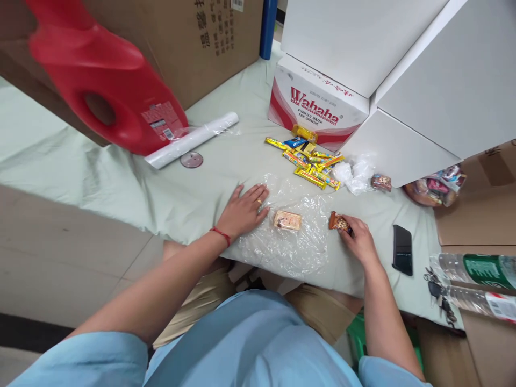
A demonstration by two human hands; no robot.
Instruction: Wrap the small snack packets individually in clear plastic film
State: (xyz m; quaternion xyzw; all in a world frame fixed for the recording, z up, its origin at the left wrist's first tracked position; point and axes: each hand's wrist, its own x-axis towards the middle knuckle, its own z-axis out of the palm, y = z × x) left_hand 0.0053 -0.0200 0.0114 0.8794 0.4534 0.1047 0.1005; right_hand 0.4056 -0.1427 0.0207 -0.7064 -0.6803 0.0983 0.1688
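Note:
My left hand [242, 212] lies flat with its fingers spread, pressing on the left edge of a clear plastic sheet [310, 250]. On that sheet, between my two hands, rests a small wrapped snack [287, 220] in a pale packet. At the sheet's right edge, my right hand [358, 239] has its fingers closed on a small brown snack packet [334, 221], partly covered by the fingertips. Beyond the sheet is a loose pile of yellow snack sticks [310, 171]. Crumpled clear plastic [357, 173] and another brown wrapped snack [381, 183] sit to its right.
A white plastic roll [193, 140] and a round disc [191, 159] lie left, near a red jug [116, 91]. The Wahaha box [318, 102] stands behind. At right are a phone [402, 250], keys [437, 290], bottles [475, 269] and a filled bowl [427, 192].

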